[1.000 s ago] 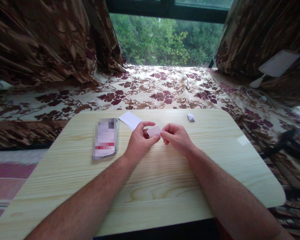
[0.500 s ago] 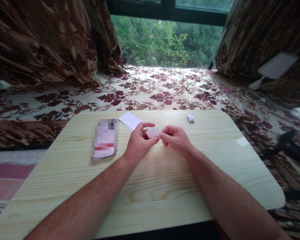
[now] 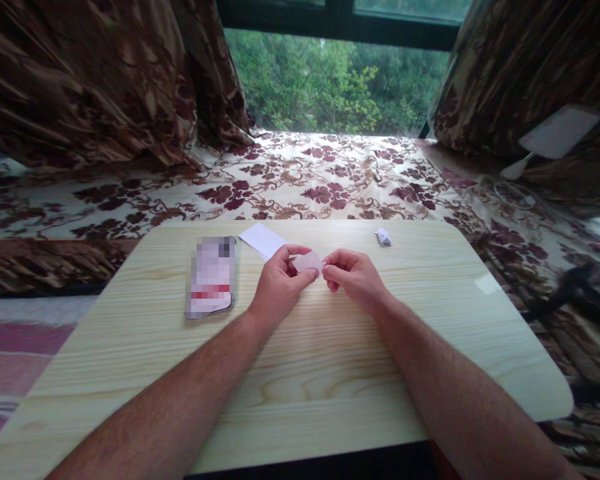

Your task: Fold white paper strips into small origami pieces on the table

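A small piece of white paper (image 3: 309,263) is held above the middle of the table. My left hand (image 3: 284,280) grips it between thumb and fingers from the left. At its right corner my right hand (image 3: 350,275) is closed in a pinch on the paper's edge; the exact contact is small and partly hidden by the fingers. Behind my left hand lie white paper sheets (image 3: 263,240), flat on the table and partly covered by that hand. A small folded white paper piece (image 3: 383,237) rests farther back on the right.
The light wood-grain table (image 3: 330,373) has rounded corners. On its left lies a phone (image 3: 211,277), blurred by pixels. Beyond the back edge spreads a floral cloth (image 3: 325,177) below the window. A white lamp (image 3: 560,133) with a cable stands at the far right.
The small paper has turned slightly in my fingers and shows more of its face. Both hands stay nearly in place; the whole view has shifted a little.
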### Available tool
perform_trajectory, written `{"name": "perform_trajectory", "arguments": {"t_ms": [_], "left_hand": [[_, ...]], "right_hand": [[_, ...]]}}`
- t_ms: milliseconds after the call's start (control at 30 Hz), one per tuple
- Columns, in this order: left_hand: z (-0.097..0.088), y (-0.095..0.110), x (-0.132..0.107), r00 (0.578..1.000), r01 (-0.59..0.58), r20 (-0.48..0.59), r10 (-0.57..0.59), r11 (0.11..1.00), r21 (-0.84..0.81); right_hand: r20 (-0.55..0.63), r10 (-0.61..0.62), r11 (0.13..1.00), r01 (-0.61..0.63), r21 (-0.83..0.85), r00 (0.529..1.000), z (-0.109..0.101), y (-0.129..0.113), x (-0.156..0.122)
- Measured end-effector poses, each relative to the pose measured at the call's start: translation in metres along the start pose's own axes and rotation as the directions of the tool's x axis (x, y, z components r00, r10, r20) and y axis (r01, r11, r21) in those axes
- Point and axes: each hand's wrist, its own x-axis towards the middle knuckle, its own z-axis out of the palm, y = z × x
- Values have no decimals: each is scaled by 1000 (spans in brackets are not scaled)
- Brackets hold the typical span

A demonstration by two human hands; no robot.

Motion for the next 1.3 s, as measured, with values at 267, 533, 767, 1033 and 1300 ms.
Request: {"name": "perform_trajectory", "arguments": {"t_ms": [267,533,767,1033,1300], "left_hand": [[-6,-8,3,999,-43,14,43,997,67],[-4,-5,2,996,-78,45,76,997,30],[-7,-11,4,993,-43,106,53,994,-98],[-9,-17,6,983,18,181,26,972,-234],[-8,-13,5,988,38,156,2,967,-253]], "right_hand": [[0,-10,999,10,31,1000,-1,0,0],[10,-16,999,16,-41,1000,-3,0,0],[38,-7,999,5,47,999,-4,-1,0],[106,-48,997,41,69,993,-3,-4,-2],[89,-76,996,71,62,993,-1,-2,-3]]}}
